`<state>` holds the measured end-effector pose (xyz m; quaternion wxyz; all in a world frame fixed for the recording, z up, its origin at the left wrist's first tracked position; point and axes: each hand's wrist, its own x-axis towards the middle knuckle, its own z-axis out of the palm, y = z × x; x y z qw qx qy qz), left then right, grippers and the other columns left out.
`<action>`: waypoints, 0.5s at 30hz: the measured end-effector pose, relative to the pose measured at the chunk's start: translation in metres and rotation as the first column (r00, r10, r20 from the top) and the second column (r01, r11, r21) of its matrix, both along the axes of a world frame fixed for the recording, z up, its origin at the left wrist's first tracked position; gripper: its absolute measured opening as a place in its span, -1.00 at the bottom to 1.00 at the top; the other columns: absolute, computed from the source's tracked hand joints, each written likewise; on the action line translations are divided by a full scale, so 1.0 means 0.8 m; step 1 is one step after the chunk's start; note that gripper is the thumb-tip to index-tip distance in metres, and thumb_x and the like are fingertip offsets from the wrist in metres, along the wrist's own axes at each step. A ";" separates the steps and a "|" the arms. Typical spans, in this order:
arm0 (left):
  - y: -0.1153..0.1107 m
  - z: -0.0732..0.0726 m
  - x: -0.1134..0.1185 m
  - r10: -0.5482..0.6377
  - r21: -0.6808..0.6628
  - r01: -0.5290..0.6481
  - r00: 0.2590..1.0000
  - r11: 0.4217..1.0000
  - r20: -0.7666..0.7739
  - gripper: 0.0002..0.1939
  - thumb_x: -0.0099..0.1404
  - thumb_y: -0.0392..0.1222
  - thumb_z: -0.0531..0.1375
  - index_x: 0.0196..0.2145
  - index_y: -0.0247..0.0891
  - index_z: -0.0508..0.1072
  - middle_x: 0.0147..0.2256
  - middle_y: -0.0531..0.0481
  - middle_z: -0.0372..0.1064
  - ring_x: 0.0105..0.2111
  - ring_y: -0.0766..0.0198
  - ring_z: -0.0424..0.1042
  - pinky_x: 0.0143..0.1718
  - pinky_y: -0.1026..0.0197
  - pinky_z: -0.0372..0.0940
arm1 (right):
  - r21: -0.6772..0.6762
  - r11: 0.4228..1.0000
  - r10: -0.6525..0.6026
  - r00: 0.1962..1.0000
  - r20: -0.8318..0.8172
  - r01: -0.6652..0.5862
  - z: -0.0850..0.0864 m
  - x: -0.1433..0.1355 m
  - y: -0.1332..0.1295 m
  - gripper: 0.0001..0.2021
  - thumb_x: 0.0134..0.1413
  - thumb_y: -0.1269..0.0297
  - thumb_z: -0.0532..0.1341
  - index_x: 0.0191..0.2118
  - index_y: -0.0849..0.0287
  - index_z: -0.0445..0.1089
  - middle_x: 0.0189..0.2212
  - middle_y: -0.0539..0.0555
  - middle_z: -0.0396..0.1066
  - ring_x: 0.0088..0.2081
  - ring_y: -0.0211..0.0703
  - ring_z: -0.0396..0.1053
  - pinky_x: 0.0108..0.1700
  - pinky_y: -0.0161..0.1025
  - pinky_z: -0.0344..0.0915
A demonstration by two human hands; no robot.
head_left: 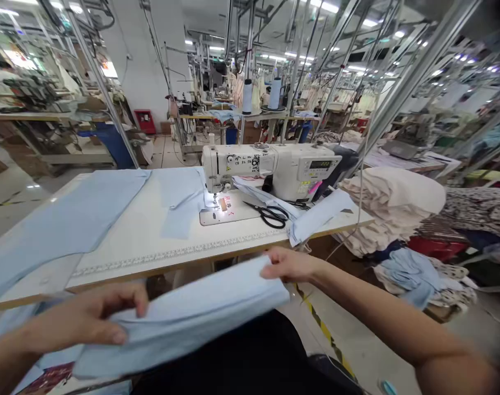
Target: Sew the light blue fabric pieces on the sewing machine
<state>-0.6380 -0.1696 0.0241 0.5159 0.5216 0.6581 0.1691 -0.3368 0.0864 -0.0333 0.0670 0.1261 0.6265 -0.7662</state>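
Note:
A folded strip of light blue fabric point(200, 312) stretches across my lap, below the table's front edge. My left hand point(89, 318) pinches its left end with thumb and fingers. My right hand point(288, 264) grips its right end from above. On the white table point(151, 241) lie more light blue fabric pieces point(68, 219), one of them point(184, 197) running under the needle of a white sewing machine point(274, 167). Black scissors point(270, 214) rest on the machine bed to the right of the needle.
A stack of cream fabric point(393, 203) and mixed cloth piles point(422, 274) sit to the right of the table. Thread cones point(247, 96) stand behind the machine. Other workstations and metal poles fill the hall; yellow-black tape marks the floor point(324, 329).

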 end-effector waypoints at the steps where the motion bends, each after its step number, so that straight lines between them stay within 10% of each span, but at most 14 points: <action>1: 0.003 -0.011 0.008 -0.076 -0.113 0.086 0.993 0.990 0.089 -0.61 0.06 0.10 0.24 -0.28 -0.23 0.33 -0.34 0.12 0.33 -0.37 0.31 0.28 -0.38 0.40 0.19 | 0.069 0.996 0.047 0.997 0.067 -0.052 -0.014 0.014 0.000 -0.52 -0.10 -0.07 0.32 -0.31 0.33 0.36 -0.46 0.03 0.33 -0.48 -0.30 0.30 -0.39 -0.35 0.30; 4: 0.027 -0.049 0.027 -0.138 -0.179 0.136 0.990 0.974 0.000 -0.65 0.09 0.01 0.19 -0.23 -0.27 0.37 -0.35 0.05 0.34 -0.35 0.26 0.30 -0.38 0.36 0.20 | 0.454 0.816 0.105 0.864 0.492 -0.358 -0.072 0.043 -0.008 -0.72 0.18 0.18 0.08 -0.23 0.33 0.37 -0.44 0.08 0.38 -0.45 -0.18 0.39 -0.38 -0.27 0.36; 8: 0.104 -0.067 0.030 -0.046 0.124 0.077 0.971 0.989 -0.233 -0.68 0.25 0.01 0.03 -0.26 -0.25 0.43 -0.28 0.02 0.40 -0.26 0.22 0.37 -0.20 0.29 0.26 | 0.612 0.569 -0.017 0.736 0.676 -0.549 -0.133 0.053 -0.023 -0.82 -0.04 0.45 0.19 -0.27 0.35 0.46 -0.31 0.29 0.44 -0.19 0.21 0.42 -0.15 0.03 0.35; 15: 0.308 -0.071 -0.027 0.325 0.420 -0.067 0.746 0.905 -0.581 -0.54 0.37 -0.20 -0.18 0.15 -0.38 0.18 0.14 -0.20 0.15 0.15 0.13 0.12 0.16 0.11 0.07 | 0.723 0.290 -0.136 0.721 0.680 -0.627 -0.123 0.026 -0.021 -0.72 0.08 0.34 0.18 -0.15 0.43 0.48 -0.20 0.41 0.42 -0.12 0.27 0.39 -0.07 0.07 0.32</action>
